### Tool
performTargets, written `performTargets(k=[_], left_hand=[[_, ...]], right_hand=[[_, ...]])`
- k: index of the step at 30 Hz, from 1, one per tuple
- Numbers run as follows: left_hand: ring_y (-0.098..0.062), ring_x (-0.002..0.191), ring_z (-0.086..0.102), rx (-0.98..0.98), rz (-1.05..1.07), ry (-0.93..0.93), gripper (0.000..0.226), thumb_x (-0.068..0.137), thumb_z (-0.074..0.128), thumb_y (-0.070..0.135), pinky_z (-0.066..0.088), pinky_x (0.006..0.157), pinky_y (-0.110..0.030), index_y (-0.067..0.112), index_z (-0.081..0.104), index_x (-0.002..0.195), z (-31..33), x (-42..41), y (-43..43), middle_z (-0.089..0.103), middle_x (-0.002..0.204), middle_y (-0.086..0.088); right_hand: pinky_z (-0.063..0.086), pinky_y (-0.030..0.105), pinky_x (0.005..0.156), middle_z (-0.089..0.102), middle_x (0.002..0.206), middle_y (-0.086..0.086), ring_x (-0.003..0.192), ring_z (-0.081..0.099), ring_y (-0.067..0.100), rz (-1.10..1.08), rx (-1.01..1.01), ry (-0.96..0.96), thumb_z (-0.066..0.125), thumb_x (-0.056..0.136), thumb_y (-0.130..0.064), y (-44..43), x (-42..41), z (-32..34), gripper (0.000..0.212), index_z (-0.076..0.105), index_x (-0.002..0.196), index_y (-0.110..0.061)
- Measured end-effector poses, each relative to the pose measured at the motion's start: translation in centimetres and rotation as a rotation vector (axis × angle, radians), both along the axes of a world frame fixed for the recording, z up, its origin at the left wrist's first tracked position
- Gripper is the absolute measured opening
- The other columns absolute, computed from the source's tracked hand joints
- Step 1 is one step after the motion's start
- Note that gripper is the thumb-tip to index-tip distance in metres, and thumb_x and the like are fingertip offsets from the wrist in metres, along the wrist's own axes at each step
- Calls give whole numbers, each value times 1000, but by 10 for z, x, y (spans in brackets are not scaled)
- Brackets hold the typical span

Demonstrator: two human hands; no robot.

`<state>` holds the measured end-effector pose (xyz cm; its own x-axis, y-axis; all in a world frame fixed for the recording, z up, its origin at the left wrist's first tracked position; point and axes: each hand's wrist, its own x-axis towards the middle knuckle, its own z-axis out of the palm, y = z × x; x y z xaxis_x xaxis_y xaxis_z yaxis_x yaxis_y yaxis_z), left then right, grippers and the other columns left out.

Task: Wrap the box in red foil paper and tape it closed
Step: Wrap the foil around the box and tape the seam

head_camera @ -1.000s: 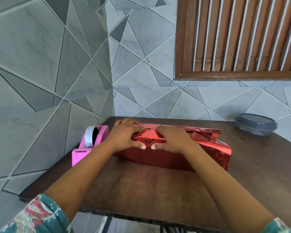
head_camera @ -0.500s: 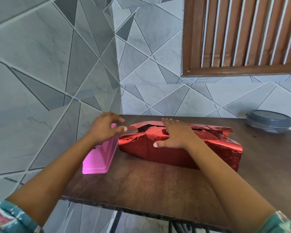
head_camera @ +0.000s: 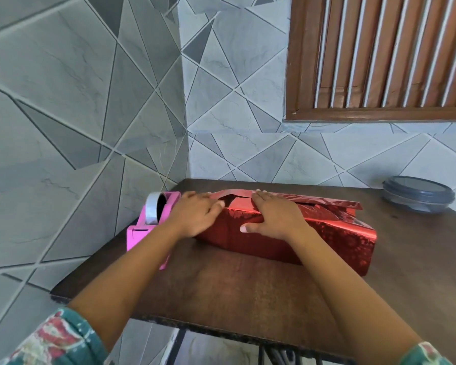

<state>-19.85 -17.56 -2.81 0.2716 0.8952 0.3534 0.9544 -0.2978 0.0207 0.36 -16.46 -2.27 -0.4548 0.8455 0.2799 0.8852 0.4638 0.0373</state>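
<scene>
A long box wrapped in shiny red foil paper (head_camera: 327, 241) lies across the dark wooden table (head_camera: 248, 299). Loose foil edges stand up along its top seam, and the fold at the left end gapes. My right hand (head_camera: 274, 217) lies flat on the top left part of the box, fingers spread and thumb down the front face. My left hand (head_camera: 195, 217) rests against the box's left end, fingertips touching the foil fold. I see no tape strip on the fingers. A pink tape dispenser (head_camera: 142, 233) with a grey roll (head_camera: 152, 209) stands just left of my left hand.
A round grey lidded container (head_camera: 417, 193) sits at the table's far right corner. Tiled walls close in the left and back sides, with a brown slatted window above. The table's near edge runs just below my forearms.
My left hand left the box, reached over the pink dispenser half a second ago, and has come back to the box's left end. My right hand stayed pressed on top.
</scene>
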Motion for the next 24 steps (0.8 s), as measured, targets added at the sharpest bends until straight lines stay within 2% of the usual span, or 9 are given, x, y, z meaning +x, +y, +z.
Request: performTargets(k=[3, 5, 7, 10, 12, 14, 17, 21, 24], left_hand=[[-25, 118, 54, 70, 105, -136, 92, 72, -4, 60, 39, 98, -35, 19, 63, 120, 6, -30, -12, 63, 123, -11], [-31, 101, 61, 132, 229, -252, 74, 80, 12, 57, 47, 85, -36, 16, 67, 109, 12, -50, -21, 68, 109, -13], [-33, 92, 61, 108, 414, -347, 41, 88, 38, 37, 46, 72, -32, 12, 70, 98, 23, -67, -28, 68, 101, -16], [-35, 84, 64, -96, 631, -510, 26, 86, 52, 18, 48, 69, -32, -2, 69, 86, 37, -93, -38, 68, 89, -22], [-28, 65, 62, -256, 664, -698, 22, 86, 53, 11, 48, 61, -26, -4, 66, 77, 39, -99, -41, 68, 77, -17], [-17, 53, 49, -397, 697, -830, 22, 89, 51, 8, 38, 49, -19, 3, 58, 69, 38, -97, -46, 58, 64, -9], [-12, 53, 38, -512, 735, -901, 27, 92, 52, 19, 34, 49, -21, 10, 52, 68, 34, -97, -46, 46, 62, -3], [-17, 63, 48, -574, 748, -1016, 28, 90, 59, 29, 48, 52, -25, 5, 57, 76, 36, -100, -51, 51, 77, -9], [-25, 73, 58, -623, 748, -1029, 31, 90, 61, 32, 56, 51, -31, 1, 58, 93, 38, -94, -55, 55, 92, -15]], right_hand=[[17, 31, 114, 15, 158, 4, 145, 16, 18, 8, 7, 3, 53, 82, -64, 0, 0, 0, 93, 16, 151, -14], [19, 31, 114, 15, 158, 4, 145, 17, 18, 6, 1, 5, 54, 82, -63, 0, -1, 1, 91, 17, 151, -16], [19, 31, 114, 15, 158, 4, 144, 18, 18, 2, -7, 8, 54, 82, -63, 0, -1, 1, 90, 18, 150, -17], [20, 32, 113, 15, 158, 4, 144, 18, 18, 7, -9, 6, 54, 82, -63, 0, -3, 1, 89, 18, 150, -18], [21, 32, 113, 15, 158, 3, 144, 18, 18, -5, -6, 0, 54, 82, -64, 0, -1, 1, 90, 18, 151, -19], [21, 32, 113, 15, 158, 3, 144, 18, 18, -11, -9, -2, 53, 82, -64, 0, -1, 1, 90, 18, 151, -19], [22, 32, 113, 16, 158, 3, 144, 19, 18, -16, -10, -1, 53, 82, -65, -1, 0, 2, 89, 18, 151, -19], [23, 32, 112, 16, 158, 3, 144, 20, 18, -15, -3, -1, 53, 82, -65, -1, 0, 0, 89, 19, 150, -19], [25, 33, 112, 18, 157, 3, 143, 22, 18, -11, 2, 13, 54, 80, -65, 0, 0, -1, 90, 21, 150, -19]])
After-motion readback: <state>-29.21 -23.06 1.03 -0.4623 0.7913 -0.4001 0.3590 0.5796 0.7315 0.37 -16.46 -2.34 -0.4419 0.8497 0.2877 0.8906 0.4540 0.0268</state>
